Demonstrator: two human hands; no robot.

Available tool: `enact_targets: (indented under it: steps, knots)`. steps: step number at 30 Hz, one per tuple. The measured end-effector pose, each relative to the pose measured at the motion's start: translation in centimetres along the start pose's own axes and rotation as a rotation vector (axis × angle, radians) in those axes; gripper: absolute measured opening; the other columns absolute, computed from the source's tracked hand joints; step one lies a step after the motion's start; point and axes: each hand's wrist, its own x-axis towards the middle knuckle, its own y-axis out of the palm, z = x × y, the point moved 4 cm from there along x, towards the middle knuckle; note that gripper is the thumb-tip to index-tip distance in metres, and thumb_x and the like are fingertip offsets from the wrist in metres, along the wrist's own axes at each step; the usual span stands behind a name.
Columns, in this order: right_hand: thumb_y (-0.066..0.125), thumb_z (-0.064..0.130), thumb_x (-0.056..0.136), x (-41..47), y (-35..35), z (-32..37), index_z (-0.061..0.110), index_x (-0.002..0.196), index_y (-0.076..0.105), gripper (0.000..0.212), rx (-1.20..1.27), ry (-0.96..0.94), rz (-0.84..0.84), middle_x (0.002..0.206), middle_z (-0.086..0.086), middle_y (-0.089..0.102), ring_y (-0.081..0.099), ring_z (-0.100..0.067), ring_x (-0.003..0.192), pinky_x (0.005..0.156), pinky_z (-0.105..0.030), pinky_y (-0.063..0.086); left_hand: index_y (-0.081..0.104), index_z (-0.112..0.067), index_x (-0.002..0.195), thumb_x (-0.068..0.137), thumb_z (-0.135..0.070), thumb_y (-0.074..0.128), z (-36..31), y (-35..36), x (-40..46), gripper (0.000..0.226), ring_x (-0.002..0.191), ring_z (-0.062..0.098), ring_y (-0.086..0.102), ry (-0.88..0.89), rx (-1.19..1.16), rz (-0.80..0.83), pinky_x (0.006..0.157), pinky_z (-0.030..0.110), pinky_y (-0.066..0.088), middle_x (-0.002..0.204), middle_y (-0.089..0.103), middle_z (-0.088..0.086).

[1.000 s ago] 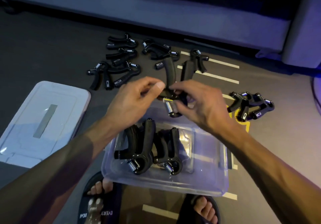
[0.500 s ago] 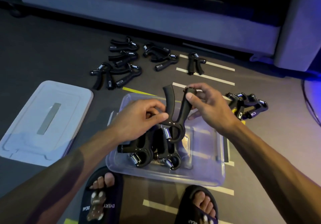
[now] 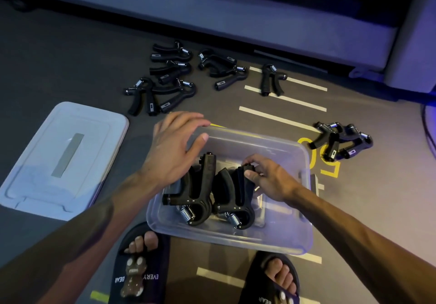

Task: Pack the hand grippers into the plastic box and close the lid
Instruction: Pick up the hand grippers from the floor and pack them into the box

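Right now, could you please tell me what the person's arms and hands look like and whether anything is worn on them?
Both forearms are bare: no sleeves reach into view. The left hand and right hand have no gloves, and I see no rings, watch or wristband. The left forearm shows a darker patch, possibly a tattoo or only shadow; the dim light leaves that unclear.
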Motion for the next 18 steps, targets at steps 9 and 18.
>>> enact_targets:
  steps: [9,18]
  knots:
    - [0.066,0.021,0.094,0.9,0.2,-0.5,0.023,0.13,0.061,0.036,-0.241,-0.034,-0.038,0.105,-0.008,0.066,0.06,-0.019,0.073,0.068,-0.022,0.054,0.062,-0.033,0.127,0.1,-0.042,0.047,0.8,0.8,-0.3,0.032,0.131,0.012,0.041,-0.022,0.022,0.044,0.103,0.03,0.022,0.136,0.054,-0.018]
    - [0.074,0.024,0.087,0.0,1.1,-0.6,0.014,0.137,0.056,0.055,-0.306,-0.113,-0.114,0.104,-0.002,0.061,0.055,-0.014,0.081,0.079,-0.019,0.041,0.061,-0.034,0.127,0.101,-0.04,0.048,0.8,0.8,-0.3,0.029,0.13,0.012,0.042,-0.019,0.022,0.046,0.102,0.031,0.023,0.135,0.054,-0.018]
